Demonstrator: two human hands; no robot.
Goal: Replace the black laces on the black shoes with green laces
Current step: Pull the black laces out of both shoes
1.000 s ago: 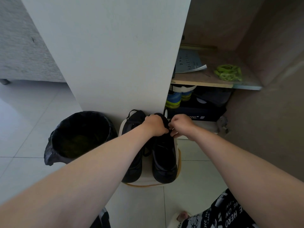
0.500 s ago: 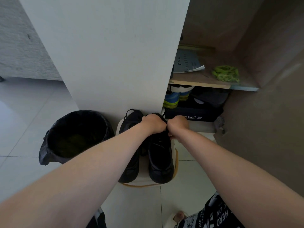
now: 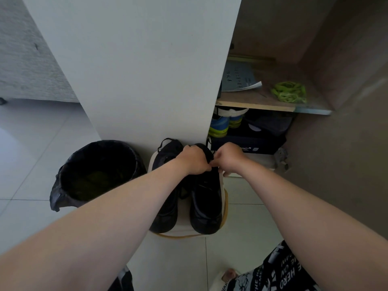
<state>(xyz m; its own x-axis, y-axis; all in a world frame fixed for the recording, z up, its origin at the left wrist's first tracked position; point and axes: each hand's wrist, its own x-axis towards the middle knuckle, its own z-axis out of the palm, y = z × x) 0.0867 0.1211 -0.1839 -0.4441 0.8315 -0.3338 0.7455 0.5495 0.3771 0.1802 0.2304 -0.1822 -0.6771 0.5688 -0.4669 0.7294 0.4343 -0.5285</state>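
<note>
Two black shoes stand side by side on a small white stool (image 3: 182,232), toes toward me: the left shoe (image 3: 165,206) and the right shoe (image 3: 206,204). My left hand (image 3: 194,159) grips the top of the right shoe at its tongue. Close beside it, my right hand (image 3: 230,158) pinches the black lace (image 3: 211,158) at the shoe's collar. Most of that lace is hidden by my fingers. A bundle of green laces (image 3: 288,92) lies on the wooden shelf (image 3: 256,105) up to the right.
A bin lined with a black bag (image 3: 94,171) stands left of the stool. A white cabinet panel (image 3: 136,66) rises right behind the shoes. Under the shelf sit blue-and-yellow shoes (image 3: 220,127) and a dark shoebox (image 3: 252,143). A paper sheet (image 3: 239,78) lies on the shelf.
Both hands stay at the top of the right shoe; my right hand has shifted slightly along the lace. The view has drifted a little.
</note>
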